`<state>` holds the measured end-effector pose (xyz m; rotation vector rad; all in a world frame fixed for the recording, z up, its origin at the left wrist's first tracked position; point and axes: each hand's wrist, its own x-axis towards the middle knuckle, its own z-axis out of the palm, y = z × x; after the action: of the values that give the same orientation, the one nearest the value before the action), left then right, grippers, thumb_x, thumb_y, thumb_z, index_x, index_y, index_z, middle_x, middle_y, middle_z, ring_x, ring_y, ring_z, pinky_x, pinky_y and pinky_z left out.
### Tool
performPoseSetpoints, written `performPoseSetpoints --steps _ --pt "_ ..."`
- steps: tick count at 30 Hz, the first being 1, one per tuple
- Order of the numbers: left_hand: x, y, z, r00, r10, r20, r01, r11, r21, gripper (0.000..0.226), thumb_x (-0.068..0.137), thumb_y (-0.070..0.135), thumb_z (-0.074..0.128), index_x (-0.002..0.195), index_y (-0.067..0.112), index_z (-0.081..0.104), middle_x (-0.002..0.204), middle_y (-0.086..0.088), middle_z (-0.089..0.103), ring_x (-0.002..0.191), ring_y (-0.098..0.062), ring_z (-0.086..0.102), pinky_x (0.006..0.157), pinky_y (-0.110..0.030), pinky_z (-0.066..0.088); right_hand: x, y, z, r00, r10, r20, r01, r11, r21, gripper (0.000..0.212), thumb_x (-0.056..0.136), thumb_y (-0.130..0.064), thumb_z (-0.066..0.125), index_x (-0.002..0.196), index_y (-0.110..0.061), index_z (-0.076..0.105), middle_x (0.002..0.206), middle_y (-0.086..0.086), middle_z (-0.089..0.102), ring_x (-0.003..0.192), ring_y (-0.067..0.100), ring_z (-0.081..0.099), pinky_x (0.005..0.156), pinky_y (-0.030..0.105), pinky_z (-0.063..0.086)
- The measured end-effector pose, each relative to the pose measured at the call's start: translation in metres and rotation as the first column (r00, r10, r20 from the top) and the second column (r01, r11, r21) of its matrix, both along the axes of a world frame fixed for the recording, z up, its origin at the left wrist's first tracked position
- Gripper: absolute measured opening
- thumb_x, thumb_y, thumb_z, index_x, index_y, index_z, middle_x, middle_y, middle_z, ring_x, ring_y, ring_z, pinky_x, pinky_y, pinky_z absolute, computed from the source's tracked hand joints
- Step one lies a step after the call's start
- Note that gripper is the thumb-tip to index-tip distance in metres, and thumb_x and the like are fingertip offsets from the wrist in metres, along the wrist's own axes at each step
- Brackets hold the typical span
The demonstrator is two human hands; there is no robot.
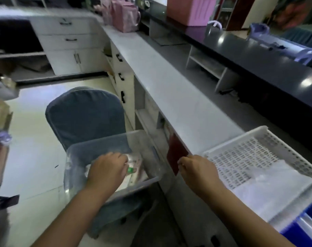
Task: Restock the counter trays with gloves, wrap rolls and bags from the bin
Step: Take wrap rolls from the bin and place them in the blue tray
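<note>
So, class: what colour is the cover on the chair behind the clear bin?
Blue-grey: the chair cover, plainest in the head view.

Clear bin (76, 157); white perforated tray (269, 150) at three o'clock; blue-grey chair cover (85, 113); pale marbled desk (169, 82); pink bags (123, 15) at twelve.

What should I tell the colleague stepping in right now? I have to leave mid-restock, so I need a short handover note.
Left hand: down inside the clear bin, fingers on the packets at its bottom; blur hides whether it grips one.
Right hand: fingers curled at the near corner of the white perforated tray on the counter; whether it holds anything is unclear.
Bin sits on the blue chair beside the counter.
Done: a clear plastic bundle already lies in the tray.
Left: move the bin's remaining packets up to the tray.
</note>
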<state>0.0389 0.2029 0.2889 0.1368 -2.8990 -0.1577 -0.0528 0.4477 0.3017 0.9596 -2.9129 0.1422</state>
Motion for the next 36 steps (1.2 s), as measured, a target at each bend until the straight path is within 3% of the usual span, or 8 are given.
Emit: performPoseSetpoints --steps 4,9,13,24,27,31,33,36 --pt "0.017 -0.083 -0.011 0.985 0.139 0.102 -0.143 0.989 0.032 0.003 0.073 0.018 0.073 0.073 0.017 0.071 0.069 -0.004 0.068 0.063 -0.028 0.063 0.048 -0.031 0.045 0.002 -0.083 -0.031 0.999 0.028 0.040 -0.030 0.999 0.033 0.017 0.077 -0.019 0.061 0.060 -0.016 0.058 0.060 0.000 0.057 0.053 0.023 0.055 0.040 0.029 0.038" --pt "0.039 -0.148 -0.034 0.951 0.256 0.174 -0.278 0.953 0.121 0.019 0.087 0.029 0.056 0.095 0.022 0.071 0.090 0.000 0.071 0.077 -0.023 0.064 0.059 -0.030 0.048 0.003 -0.138 -0.060 0.990 0.068 0.124 -0.072 0.997 0.023 0.025 0.072 -0.012 0.069 0.054 -0.018 0.053 0.051 -0.005 0.046 0.042 0.018 0.049 0.037 0.026 0.031" --pt "0.051 -0.173 -0.052 0.918 0.304 0.254 -0.348 0.925 0.153 0.023 0.089 0.034 0.050 0.100 0.024 0.069 0.093 0.003 0.070 0.077 -0.018 0.063 0.061 -0.029 0.052 -0.011 -0.160 -0.094 0.974 0.044 0.221 -0.067 0.993 0.096 0.021 0.087 -0.021 0.053 0.069 -0.016 0.063 0.067 0.003 0.065 0.059 0.023 0.059 0.049 0.030 0.037" --pt "0.041 -0.206 -0.115 0.789 0.380 0.483 -0.492 0.861 0.128 0.021 0.089 0.027 0.050 0.095 0.020 0.069 0.088 -0.001 0.069 0.078 -0.021 0.061 0.066 -0.034 0.051 -0.084 -0.230 -0.221 0.866 0.061 0.497 -0.207 0.947 0.245 0.021 0.088 -0.024 0.048 0.097 -0.021 0.067 0.099 0.007 0.071 0.088 0.029 0.066 0.066 0.029 0.048" --pt "0.020 -0.207 -0.130 0.751 0.372 0.545 -0.494 0.865 0.091 0.004 0.077 0.018 0.068 0.074 0.017 0.070 0.068 -0.002 0.067 0.061 -0.024 0.062 0.051 -0.031 0.050 -0.107 -0.241 -0.259 0.815 0.051 0.577 -0.269 0.916 0.297 0.024 0.086 -0.020 0.050 0.105 -0.023 0.066 0.109 0.009 0.068 0.097 0.029 0.064 0.073 0.030 0.049" --pt "-0.013 -0.211 -0.162 0.735 0.362 0.574 -0.475 0.878 0.054 0.012 0.068 0.013 0.074 0.061 0.016 0.066 0.056 -0.003 0.062 0.049 -0.025 0.058 0.042 -0.028 0.045 -0.137 -0.249 -0.303 0.779 0.071 0.623 -0.280 0.928 0.244 0.032 0.081 -0.009 0.054 0.110 -0.018 0.066 0.119 0.010 0.063 0.108 0.029 0.057 0.086 0.032 0.047" --pt "-0.027 -0.212 -0.180 0.741 0.349 0.573 -0.481 0.872 0.091 0.012 0.073 0.014 0.070 0.062 0.016 0.065 0.059 -0.004 0.062 0.053 -0.027 0.059 0.044 -0.030 0.044 -0.150 -0.252 -0.324 0.783 0.147 0.604 -0.371 0.890 0.264 0.036 0.080 -0.007 0.054 0.113 -0.017 0.065 0.124 0.008 0.059 0.114 0.028 0.053 0.091 0.032 0.043" --pt "-0.040 -0.213 -0.205 0.751 0.333 0.570 -0.495 0.855 0.152 0.012 0.077 0.016 0.065 0.065 0.016 0.063 0.064 -0.005 0.062 0.058 -0.027 0.059 0.047 -0.030 0.042 -0.167 -0.259 -0.351 0.751 0.287 0.595 -0.571 0.735 0.367 0.033 0.085 -0.015 0.050 0.117 -0.020 0.059 0.130 0.005 0.052 0.121 0.025 0.044 0.096 0.032 0.035"
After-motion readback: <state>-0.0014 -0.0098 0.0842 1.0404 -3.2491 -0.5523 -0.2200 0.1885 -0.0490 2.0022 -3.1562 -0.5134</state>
